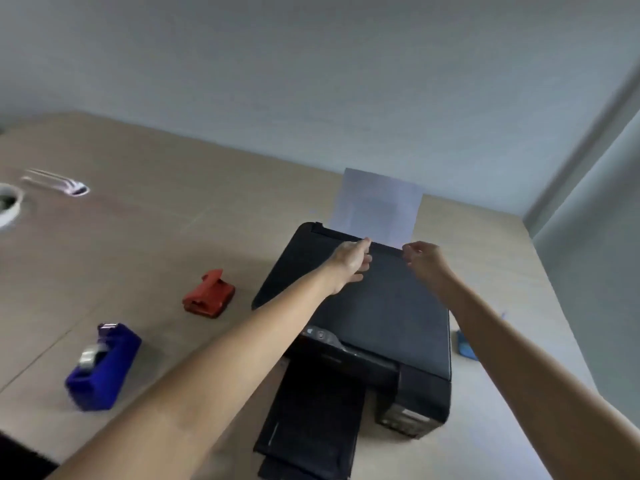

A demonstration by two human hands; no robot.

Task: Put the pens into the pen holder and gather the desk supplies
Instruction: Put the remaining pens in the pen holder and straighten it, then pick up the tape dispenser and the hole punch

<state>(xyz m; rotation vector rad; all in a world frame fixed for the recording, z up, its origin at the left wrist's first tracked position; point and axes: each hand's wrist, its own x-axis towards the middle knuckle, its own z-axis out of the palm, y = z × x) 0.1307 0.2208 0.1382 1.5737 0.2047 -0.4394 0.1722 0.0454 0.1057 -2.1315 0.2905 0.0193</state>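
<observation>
left hand (349,259): fingers pinched narrow at paper (377,206) bottom, on printer (381,306) back edge.
right hand (424,259): curled narrow at same edge; grip cannot tell.
pens (55,181): desk (156,202) far left edge, near white holder (8,206), long axis left-right; left hand nearer.

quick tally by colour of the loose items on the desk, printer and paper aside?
Blue: 2, the dark blue tape dispenser and a small blue object right of the printer, unidentifiable
Red: 1, the red hole punch
White: 2, the blurred white pens and white round holder
Total: 5
</observation>
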